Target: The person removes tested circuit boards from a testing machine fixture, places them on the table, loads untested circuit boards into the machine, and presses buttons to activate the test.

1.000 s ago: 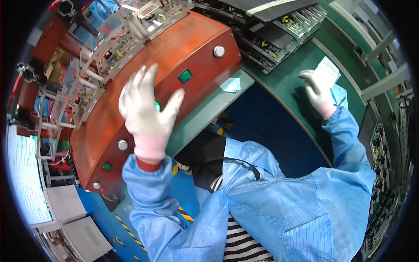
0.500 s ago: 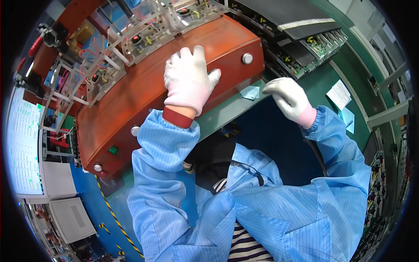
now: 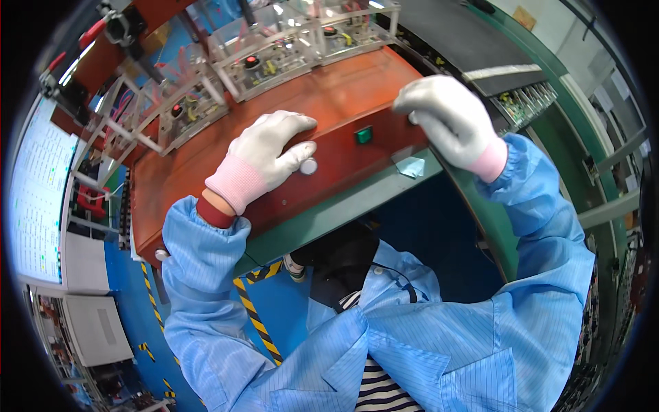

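Head view: both hands wear white gloves with ribbed pink cuffs, and they are apart from each other over a painted orange-red console (image 3: 336,96), which lies in front of the person along a green bench (image 3: 322,214). The left hand (image 3: 266,154) is loosely spread, thumb parted from the bent fingers, its thumb tip right at a round silver button (image 3: 309,166) on the console's front face. The right hand (image 3: 449,120) arches over the console's right end, fingers curved and parted from the thumb, beside another silver knob (image 3: 412,119) that they partly cover; I cannot tell whether either hand is pressing. Between them sits a glossy square green button (image 3: 364,134).

Smooth clear-plastic fixtures (image 3: 268,65) with wires and red-topped parts line the console's back. Creased pale-blue paper (image 3: 410,167) lies on the bench edge, below the right hand. To the right, a flat black panel (image 3: 453,38) with a pale strip covers green circuit boards (image 3: 525,106), mostly hidden. At far left, a bright screen (image 3: 41,206) carries rows of text, too small and washed out to read. Blue pinstriped sleeves (image 3: 542,206) reach the wrists; the outermost shelves blur into the dark rim.
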{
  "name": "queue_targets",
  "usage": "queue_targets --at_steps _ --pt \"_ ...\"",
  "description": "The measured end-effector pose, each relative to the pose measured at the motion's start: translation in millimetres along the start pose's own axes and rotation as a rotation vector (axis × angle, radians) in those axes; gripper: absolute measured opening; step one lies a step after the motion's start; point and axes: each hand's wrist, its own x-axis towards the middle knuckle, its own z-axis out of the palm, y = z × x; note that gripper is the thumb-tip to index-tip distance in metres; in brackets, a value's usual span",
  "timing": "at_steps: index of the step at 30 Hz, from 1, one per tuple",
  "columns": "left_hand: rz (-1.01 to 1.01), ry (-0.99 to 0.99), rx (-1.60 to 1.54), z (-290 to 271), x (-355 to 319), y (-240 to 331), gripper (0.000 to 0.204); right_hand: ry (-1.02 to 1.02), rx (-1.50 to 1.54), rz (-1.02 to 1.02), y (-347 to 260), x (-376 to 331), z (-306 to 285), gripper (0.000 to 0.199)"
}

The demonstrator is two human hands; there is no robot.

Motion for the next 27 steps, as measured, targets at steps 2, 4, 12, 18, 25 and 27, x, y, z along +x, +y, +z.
queue_targets --at_steps 2,4,12,18,25,27 --pt "-0.039 -0.036 0.046 -10 -12 -4 0.042 0.007 0.027 -0.033 2 23 2 0.033" --pt "-0.015 -0.014 0.046 -10 -14 -2 0.041 0.059 0.03 -0.052 4 40 4 0.033" --pt "0.036 0.106 -0.025 -7 -43 -6 0.041 0.432 -0.347 0.448 104 25 -61 0.029" --pt "0.038 0.128 -0.057 -4 -35 -13 0.039 0.328 -0.722 1.082 187 -101 -176 0.046" --pt "0.01 0.174 -0.12 5 -34 -11 0.036 -0.001 -0.527 1.345 162 -161 -161 0.061" --pt "-0.009 0.18 -0.116 2 -40 -11 0.035 -0.055 -0.482 1.289 161 -172 -147 0.064"
